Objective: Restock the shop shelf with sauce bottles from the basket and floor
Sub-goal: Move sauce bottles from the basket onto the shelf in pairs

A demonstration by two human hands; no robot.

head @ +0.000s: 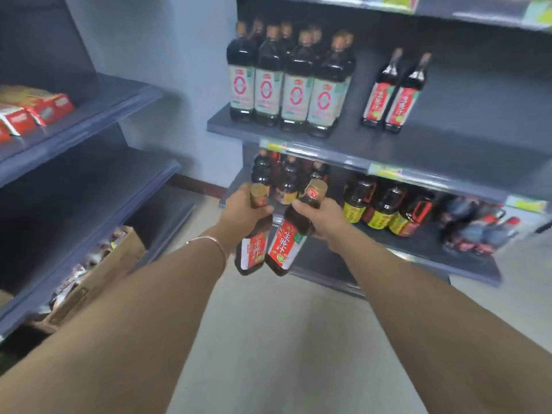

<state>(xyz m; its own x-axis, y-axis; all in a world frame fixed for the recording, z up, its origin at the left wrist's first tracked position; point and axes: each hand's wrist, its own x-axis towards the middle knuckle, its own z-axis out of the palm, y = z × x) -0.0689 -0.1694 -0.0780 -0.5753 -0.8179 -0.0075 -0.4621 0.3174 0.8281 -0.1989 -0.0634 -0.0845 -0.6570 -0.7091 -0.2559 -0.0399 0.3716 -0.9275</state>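
Red-labelled sauce bottles (280, 246) hang together, left hand (242, 209) and right hand (324, 216) fingers (298, 206) curled round their necks.

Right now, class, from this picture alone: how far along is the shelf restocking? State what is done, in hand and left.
Done: a pair of red-label bottles stands on the upper shelf, right of the pale-label bottles. In hand: the left hand grips a matching bottle near its top, the right hand a second bottle. Left: both need shelving, probably on the bare space beside that pair. No basket shows.
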